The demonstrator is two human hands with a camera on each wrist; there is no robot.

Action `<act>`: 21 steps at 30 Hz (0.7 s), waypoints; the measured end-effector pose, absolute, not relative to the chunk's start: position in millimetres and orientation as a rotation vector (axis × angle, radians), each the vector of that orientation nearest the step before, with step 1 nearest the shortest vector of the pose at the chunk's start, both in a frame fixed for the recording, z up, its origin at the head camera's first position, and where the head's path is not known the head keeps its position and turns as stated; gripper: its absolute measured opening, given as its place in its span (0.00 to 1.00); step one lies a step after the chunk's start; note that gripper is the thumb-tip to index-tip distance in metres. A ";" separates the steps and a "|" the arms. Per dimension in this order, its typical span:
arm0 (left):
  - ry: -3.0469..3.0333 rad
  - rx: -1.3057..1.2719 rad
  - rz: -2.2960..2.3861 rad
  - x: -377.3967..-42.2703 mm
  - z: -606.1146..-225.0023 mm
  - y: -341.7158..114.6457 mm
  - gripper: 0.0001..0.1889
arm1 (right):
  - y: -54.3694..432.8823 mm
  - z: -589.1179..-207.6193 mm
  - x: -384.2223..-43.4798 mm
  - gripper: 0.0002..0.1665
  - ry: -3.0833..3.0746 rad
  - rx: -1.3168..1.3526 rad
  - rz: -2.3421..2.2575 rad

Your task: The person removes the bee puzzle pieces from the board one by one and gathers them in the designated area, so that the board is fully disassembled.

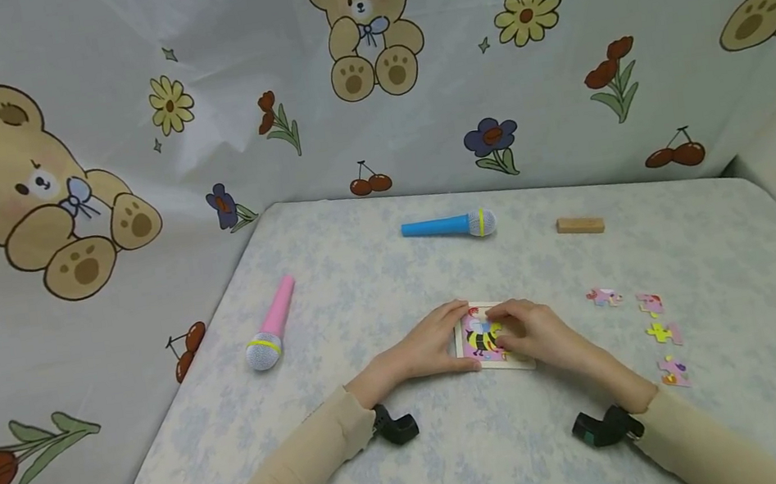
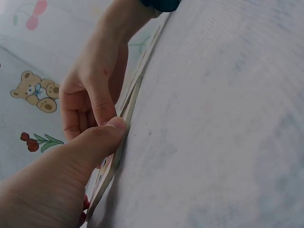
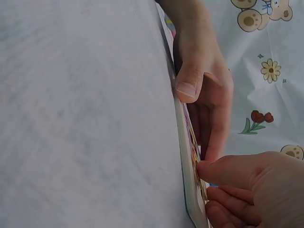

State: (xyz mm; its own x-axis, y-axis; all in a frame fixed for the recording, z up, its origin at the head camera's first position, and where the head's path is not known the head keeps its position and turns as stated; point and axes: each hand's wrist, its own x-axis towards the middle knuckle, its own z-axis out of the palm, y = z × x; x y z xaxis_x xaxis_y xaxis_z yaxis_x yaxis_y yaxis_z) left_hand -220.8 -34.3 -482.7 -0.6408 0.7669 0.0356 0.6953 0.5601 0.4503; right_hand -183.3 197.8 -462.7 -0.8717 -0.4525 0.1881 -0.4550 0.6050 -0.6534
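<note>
A small wooden puzzle board [image 1: 517, 362] with a bee picture on pink lies on the table between both hands. My left hand [image 1: 434, 345] grips its left side, thumb at the near edge and fingers at the far edge. In the left wrist view, that thumb presses the rim of the board [image 2: 110, 170]. Over the board's right part, my right hand [image 1: 538, 335] pinches a puzzle piece [image 3: 195, 159] with bent fingers and thumb; the fingers hide most of it. Loose puzzle pieces [image 1: 673, 371] lie to the right of the right hand.
Further back lie a blue toy microphone [image 1: 436, 227] and a wooden block [image 1: 580, 226]. A pink toy microphone [image 1: 278, 311] rests at the left. The table [image 1: 331, 258] has a pale patterned cover, and a bear-print cloth [image 1: 218, 42] hangs behind it.
</note>
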 end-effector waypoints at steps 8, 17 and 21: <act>2.625 1.235 0.661 -221.0 -484.0 -34.7 0.51 | 193.7 -463.1 -185.0 0.24 -2.825 0.756 1.234; 2.629 1.241 0.651 -220.3 -483.4 -35.0 0.51 | 193.3 -462.8 -185.2 0.24 -2.787 0.834 1.167; 2.631 1.238 0.649 -220.8 -483.0 -35.2 0.51 | 192.8 -461.9 -184.1 0.24 -2.725 0.896 1.100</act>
